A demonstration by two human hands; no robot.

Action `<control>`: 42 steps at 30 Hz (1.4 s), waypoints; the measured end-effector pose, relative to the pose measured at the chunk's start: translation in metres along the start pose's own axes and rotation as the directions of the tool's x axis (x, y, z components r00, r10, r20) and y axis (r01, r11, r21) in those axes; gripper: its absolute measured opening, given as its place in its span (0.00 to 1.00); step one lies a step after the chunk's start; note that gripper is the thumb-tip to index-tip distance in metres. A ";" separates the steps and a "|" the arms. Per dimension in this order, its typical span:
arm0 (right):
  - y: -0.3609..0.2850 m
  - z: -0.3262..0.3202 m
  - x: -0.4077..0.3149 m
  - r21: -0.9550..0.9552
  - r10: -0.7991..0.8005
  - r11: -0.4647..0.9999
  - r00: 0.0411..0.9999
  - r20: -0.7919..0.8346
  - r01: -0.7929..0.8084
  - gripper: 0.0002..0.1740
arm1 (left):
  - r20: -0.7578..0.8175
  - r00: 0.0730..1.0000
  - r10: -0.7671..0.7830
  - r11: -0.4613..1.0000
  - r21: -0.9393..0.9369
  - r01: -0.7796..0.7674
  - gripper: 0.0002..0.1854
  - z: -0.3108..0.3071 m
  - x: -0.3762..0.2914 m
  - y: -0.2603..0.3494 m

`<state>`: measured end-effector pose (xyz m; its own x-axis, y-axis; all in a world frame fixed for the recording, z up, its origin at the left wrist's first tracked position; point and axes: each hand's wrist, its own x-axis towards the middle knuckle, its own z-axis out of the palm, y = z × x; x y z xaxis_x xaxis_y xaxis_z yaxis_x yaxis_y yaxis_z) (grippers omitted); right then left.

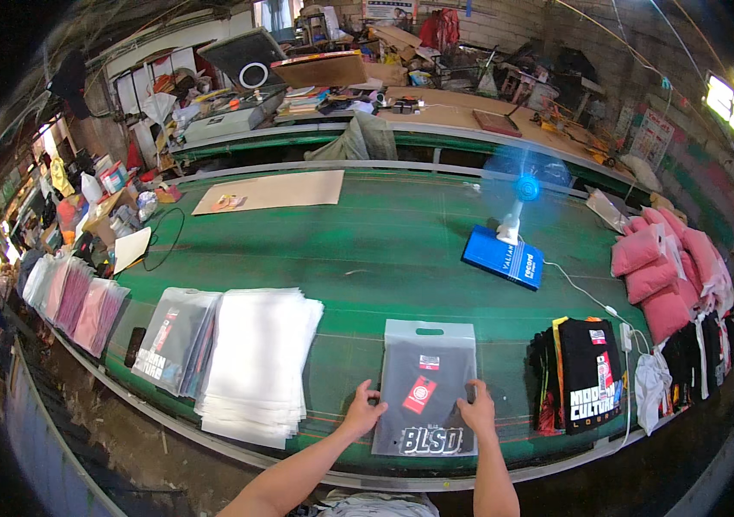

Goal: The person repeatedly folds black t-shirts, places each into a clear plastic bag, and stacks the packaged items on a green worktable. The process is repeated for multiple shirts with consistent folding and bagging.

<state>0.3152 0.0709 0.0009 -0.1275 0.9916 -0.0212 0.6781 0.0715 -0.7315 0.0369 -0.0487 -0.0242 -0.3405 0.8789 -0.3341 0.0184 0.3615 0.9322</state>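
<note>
Directly in front of me, a folded dark T-shirt (430,378) lies flat inside a clear plastic bag (430,328) with a die-cut handle at its far end. A red hang tag (419,395) and bold white lettering show through the plastic. My left hand (363,411) holds the bag's left edge, thumb on the plastic. At the right edge, my right hand (479,408) grips it with the thumb likewise on top. A stack of white plastic bags (257,362) is left of my left hand. Folded black T-shirts (594,375) are piled to the right.
Bagged shirts (176,342) and a dark phone (136,346) lie further left. Past the bag, a spinning blue fan (527,189) stands on a blue record book (504,257); its cord (573,279) runs right. Pink bundles (654,278) crowd the green table's (341,258) right end.
</note>
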 end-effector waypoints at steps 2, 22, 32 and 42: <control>0.000 -0.004 -0.006 0.050 -0.035 0.998 0.985 0.170 0.026 0.29 | 0.055 0.998 -0.004 0.997 -0.072 0.008 0.46 -0.002 -0.006 0.006; -0.253 0.163 -0.143 0.171 -0.025 0.984 0.996 -0.086 0.039 0.23 | 0.397 0.879 0.264 0.953 0.036 -0.302 0.37 -0.300 -0.045 0.036; -0.475 0.335 -0.182 0.158 -0.399 0.901 0.915 -0.063 0.404 0.21 | 0.096 0.933 0.347 0.923 0.144 -0.358 0.36 -0.584 -0.055 0.033; -0.520 0.490 -0.183 0.396 -0.371 0.864 0.925 0.086 0.310 0.19 | -0.111 0.993 0.050 0.943 -0.322 -0.083 0.28 -0.732 -0.049 -0.045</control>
<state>-0.3692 -0.2010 0.0512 -0.4315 0.8812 0.1933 0.2597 0.3266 -0.9088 -0.6358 -0.3360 0.0525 -0.4413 0.8559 -0.2696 -0.2572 0.1672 0.9518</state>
